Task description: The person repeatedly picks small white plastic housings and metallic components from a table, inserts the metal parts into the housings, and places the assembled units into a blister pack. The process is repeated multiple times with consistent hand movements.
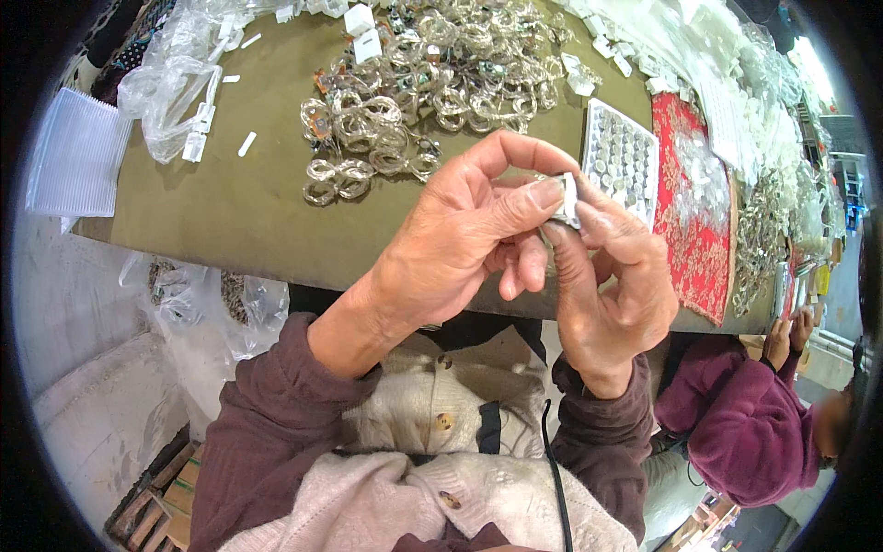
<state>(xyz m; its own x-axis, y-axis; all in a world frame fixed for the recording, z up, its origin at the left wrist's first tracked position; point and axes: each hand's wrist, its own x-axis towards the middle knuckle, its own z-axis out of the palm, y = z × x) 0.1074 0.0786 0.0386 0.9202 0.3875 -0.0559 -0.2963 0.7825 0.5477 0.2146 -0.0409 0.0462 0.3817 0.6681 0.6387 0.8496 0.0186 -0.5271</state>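
Both hands meet above the front of the table, around a small white plastic piece [569,198]. My left hand [451,216] pinches it between thumb and forefinger, its other fingers curled below. From the right, the thumb and fingertips of my right hand [614,285] close on the same piece. Fingers cover much of it, so its full shape is hidden. Just beyond the hands lies a heap of coiled pale wire bundles [441,78]. Right of the hands is a white tray [590,138] holding several round silvery discs like button cells.
Clear plastic bags [170,101] and a stack of clear ribbed sheets [81,152] lie at left. White pieces [366,44] are scattered on the olive tabletop [230,207]. A red patterned cloth [676,248] lies at right, near a co-worker in a maroon top [736,423].
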